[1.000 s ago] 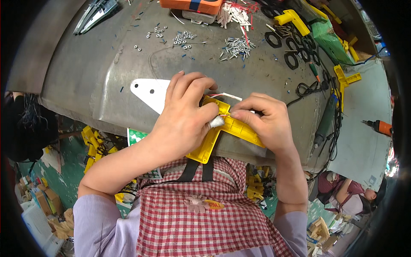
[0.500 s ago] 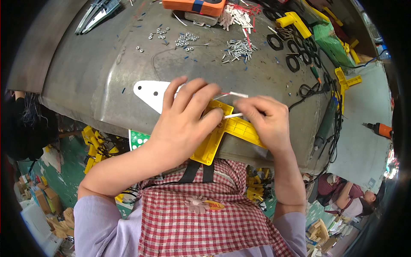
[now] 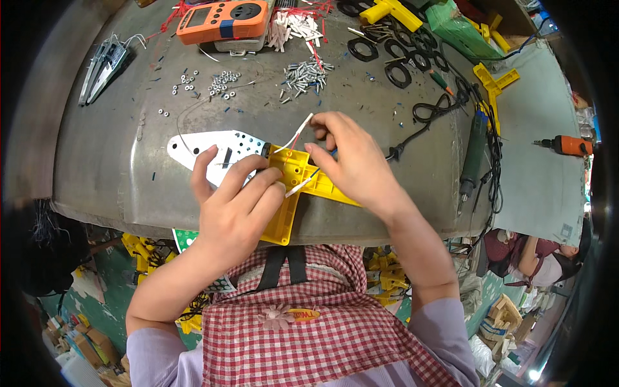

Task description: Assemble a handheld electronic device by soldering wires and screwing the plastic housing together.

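Observation:
A yellow plastic housing (image 3: 278, 227) with a handle-like arm (image 3: 332, 190) lies at the near edge of the table. Beside it on the left is a pointed white plate (image 3: 184, 147) with holes. My left hand (image 3: 235, 209) grips the housing's left side, its fingers curled over the rim and the plate's edge. Out of the housing rises a white-sleeved wire (image 3: 298, 134), next to a thin red one. My right hand (image 3: 354, 161) hovers over the arm, thumb and forefinger apart, the forefinger by the sleeve's tip. Under it lies another white sleeve (image 3: 298, 187) with a blue wire.
Nuts (image 3: 224, 82) and screws (image 3: 306, 77) lie in loose piles farther back. Behind them are an orange multimeter (image 3: 222, 22) and white sleeves (image 3: 293, 29). Black rings (image 3: 398, 74), a soldering iron (image 3: 476, 151) and cables are at the right. Metal pieces (image 3: 103, 68) rest far left.
My left hand has shifted down and left off the housing's middle, uncovering the plate's holes. My right hand has let go of the lower white sleeve and opened. The whole view has shifted.

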A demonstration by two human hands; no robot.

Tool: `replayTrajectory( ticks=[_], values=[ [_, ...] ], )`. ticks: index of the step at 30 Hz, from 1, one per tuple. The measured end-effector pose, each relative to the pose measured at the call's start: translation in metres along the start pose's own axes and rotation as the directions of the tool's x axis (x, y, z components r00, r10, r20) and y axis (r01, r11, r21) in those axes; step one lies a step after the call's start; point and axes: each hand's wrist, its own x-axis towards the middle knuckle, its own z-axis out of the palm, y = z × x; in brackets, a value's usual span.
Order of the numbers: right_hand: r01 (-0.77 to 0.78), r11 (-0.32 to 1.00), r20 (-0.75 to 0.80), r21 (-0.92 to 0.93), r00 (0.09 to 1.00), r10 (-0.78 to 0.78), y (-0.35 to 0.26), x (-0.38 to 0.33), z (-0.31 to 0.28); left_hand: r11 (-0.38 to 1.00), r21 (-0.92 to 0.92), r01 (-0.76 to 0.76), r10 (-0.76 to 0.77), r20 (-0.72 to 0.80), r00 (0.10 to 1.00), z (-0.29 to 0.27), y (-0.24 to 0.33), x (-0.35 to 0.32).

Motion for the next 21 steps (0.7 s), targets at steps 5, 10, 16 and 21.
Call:
replayTrajectory(
  ticks=[5, 10, 16, 21],
  values=[
    [-0.012, 0.999, -0.134, -0.048, 0.991, 0.006, 0.054, 0.057, -0.050, 1.000, -0.017, -0.020, 0.022, 0.158, 0.987, -0.005, -0.006, 0.017],
    [-0.371, 0.551, -0.402, -0.747, 0.913, 0.070, 0.206, 0.071, -0.113, 0.972, -0.226, 0.068, -0.038, 0.137, 0.990, 0.001, -0.007, 0.032],
    [0.154, 0.863, -0.522, -0.481, 0.740, -0.424, 0.123, 0.067, -0.097, 0.946, -0.307, 0.099, -0.062, 0.129, 0.990, 0.018, -0.006, 0.033],
    [0.321, 0.932, -0.531, 0.170, 0.826, -0.188, 0.011, 0.017, -0.063, 0.984, -0.170, -0.057, 0.084, 0.153, 0.985, 0.016, -0.006, 0.032]
  ],
)
